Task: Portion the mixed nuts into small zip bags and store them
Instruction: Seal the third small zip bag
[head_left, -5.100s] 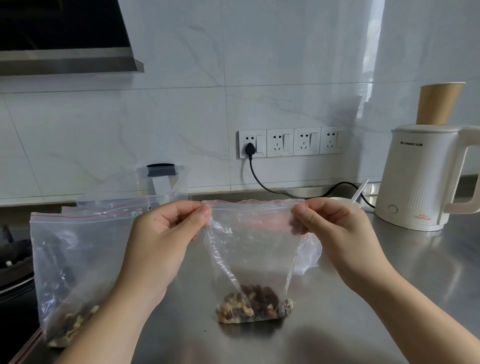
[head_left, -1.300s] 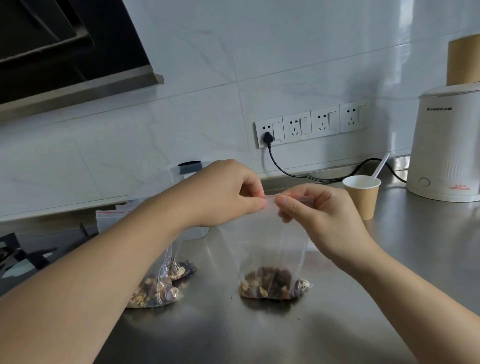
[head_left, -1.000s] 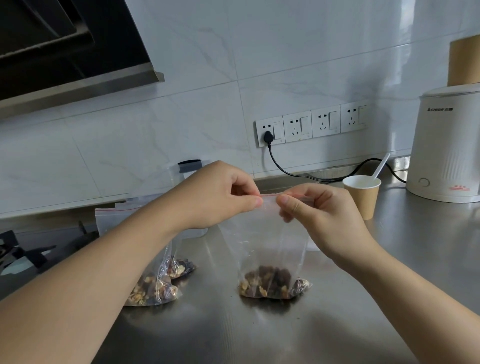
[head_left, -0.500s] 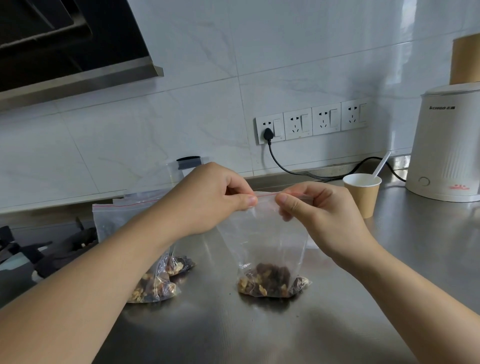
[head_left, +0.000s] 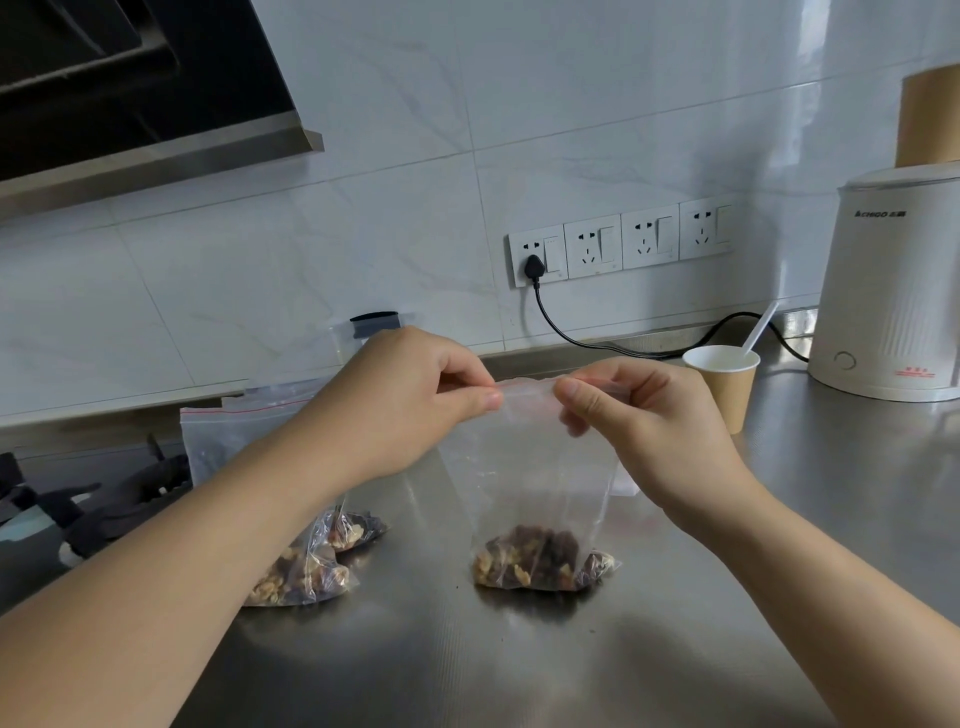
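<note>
A small clear zip bag (head_left: 535, 467) stands upright on the steel counter (head_left: 467, 649), with a heap of mixed nuts (head_left: 535, 564) at its bottom. My left hand (head_left: 410, 400) pinches the bag's red-lined top strip at the left. My right hand (head_left: 644, 421) pinches the same strip a little to the right, thumbs close together. Two more filled zip bags (head_left: 306, 566) stand to the left, partly hidden behind my left forearm.
A paper cup (head_left: 724, 382) with a white spoon stands behind my right hand. A white kettle (head_left: 898, 291) sits at the far right, its black cord (head_left: 571, 335) running to the wall sockets. A stove's black grate (head_left: 104, 499) is at the left edge.
Five seconds ago my hands held the bag's top corners wide apart. They have since come together at the middle of the strip. Over the last second they barely moved.
</note>
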